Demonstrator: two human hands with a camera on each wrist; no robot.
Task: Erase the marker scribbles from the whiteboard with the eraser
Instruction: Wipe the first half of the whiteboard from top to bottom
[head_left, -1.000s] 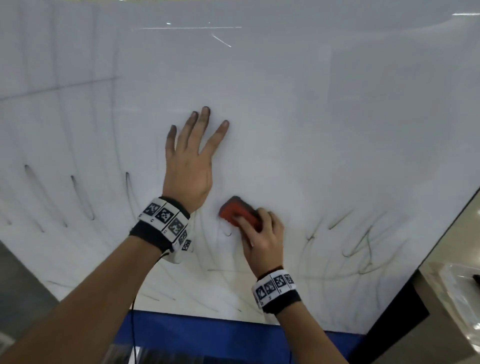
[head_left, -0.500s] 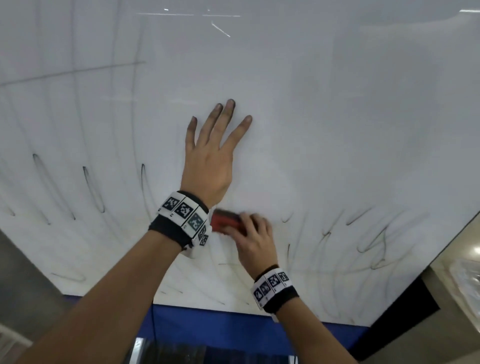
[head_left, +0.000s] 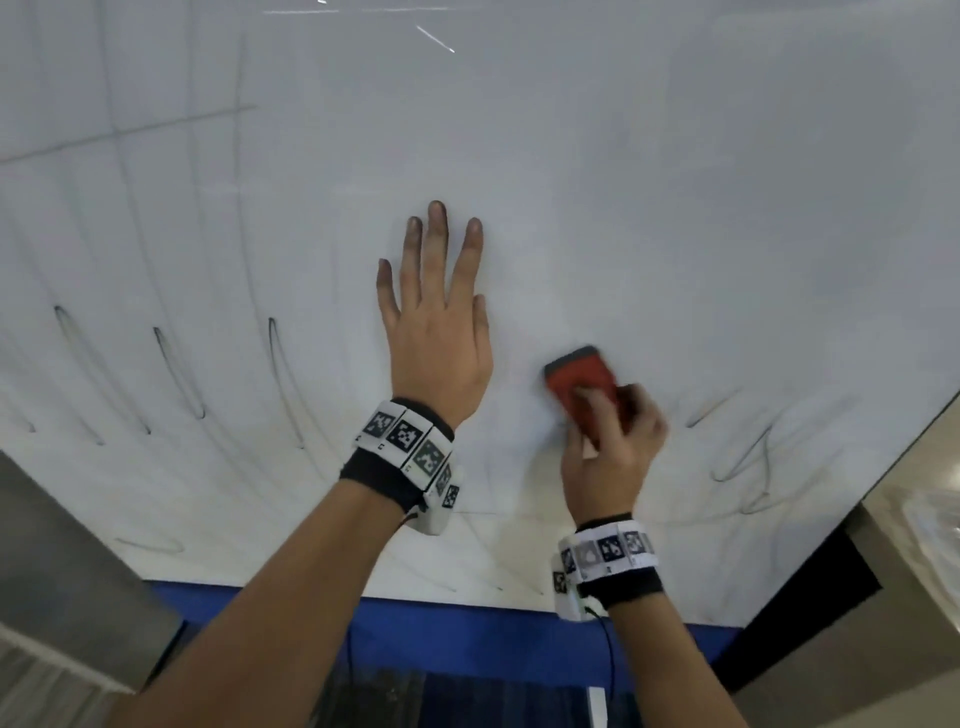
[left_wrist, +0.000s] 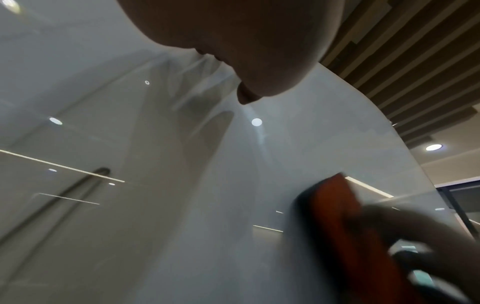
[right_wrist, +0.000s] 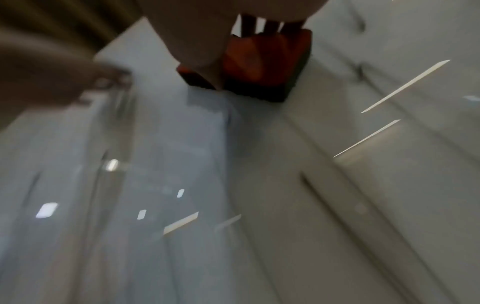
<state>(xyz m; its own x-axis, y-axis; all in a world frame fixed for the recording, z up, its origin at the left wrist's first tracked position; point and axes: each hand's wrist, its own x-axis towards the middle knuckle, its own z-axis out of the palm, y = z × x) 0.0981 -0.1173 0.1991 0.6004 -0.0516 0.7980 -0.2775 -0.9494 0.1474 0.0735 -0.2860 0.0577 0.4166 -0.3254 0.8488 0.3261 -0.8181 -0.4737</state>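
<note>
- Left hand (head_left: 439, 343) laid flat on the whiteboard (head_left: 675, 208), fingers straight and slightly spread, tips darkened with ink, holding nothing.
- Right hand (head_left: 610, 457) curled over the eraser (head_left: 584, 382), fingers on its red back, pressing it to the board just right of the left hand, apart from it.
- Blurred by motion in the head view: right hand and near end of the eraser; how each finger lies not clear.
- Covered by the fingers: near half of the eraser; only the far end with its dark edge shows.
- Long axis of the eraser running up the board, far end tilted a little to the left.
- Seen from the left wrist: eraser (left_wrist: 345, 226) as a blurred red slab on its dark pad, flat against the board; left hand cut down to the heel of the palm at the top.
- Seen from the right wrist: eraser (right_wrist: 262, 61) under the thumb and fingers, dark felt against the board; everything smeared.
- Scribbles (head_left: 743, 457) to the right of the eraser, faint and partly wiped; narrow loops (head_left: 176, 374) at far left, sharper.
- Blue strip (head_left: 493, 631) below the board's lower edge, crossed by both forearms.
- Wristbands (head_left: 410, 447) with black-and-white square markers on both wrists.
</note>
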